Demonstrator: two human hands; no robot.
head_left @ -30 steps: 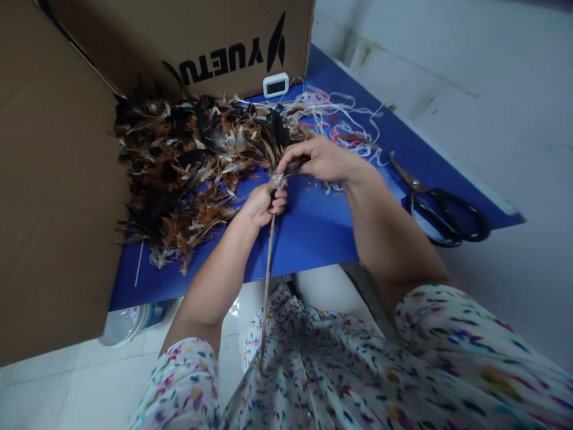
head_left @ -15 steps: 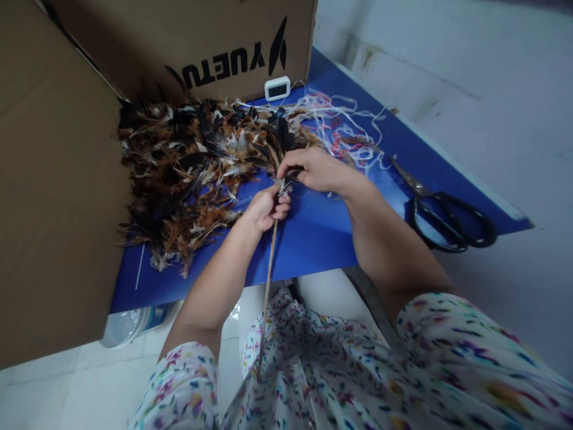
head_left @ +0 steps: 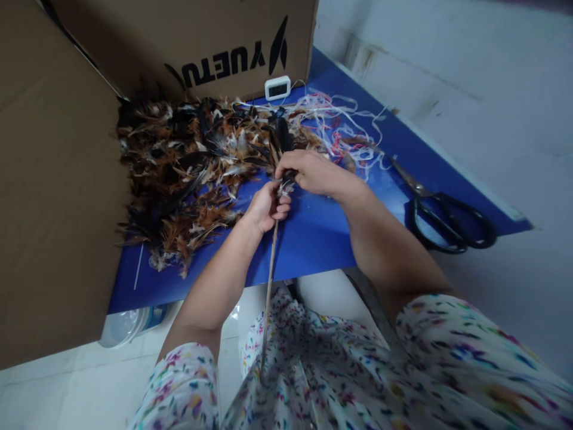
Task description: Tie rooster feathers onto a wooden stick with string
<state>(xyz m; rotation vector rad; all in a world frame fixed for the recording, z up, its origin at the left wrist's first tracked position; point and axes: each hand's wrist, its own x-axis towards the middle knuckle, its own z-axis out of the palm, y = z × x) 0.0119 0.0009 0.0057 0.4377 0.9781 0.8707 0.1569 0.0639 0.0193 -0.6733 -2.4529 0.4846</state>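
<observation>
My left hand [head_left: 271,207] is closed around a thin brown stick [head_left: 270,272], whose lower end reaches down to my lap. Dark feathers [head_left: 283,136] stand at the upper part of the stick, with pale quill ends showing just above my left fist. My right hand [head_left: 308,171] has its fingertips pinched on these feathers, right above my left thumb. Behind and to the left, a wide pile of brown, black and white feathers [head_left: 179,161] lies on the blue table [head_left: 313,239].
Cardboard boxes [head_left: 58,197] stand at the left and back. A small white digital clock [head_left: 278,88] leans by the back box. White and pink strings [head_left: 340,128] lie behind my right hand. Large black-handled scissors [head_left: 447,221] rest at the right table edge, beside the wall.
My right hand has shifted slightly left, its fingertips still at the feathers. My left hand keeps its hold on the stick in nearly the same place.
</observation>
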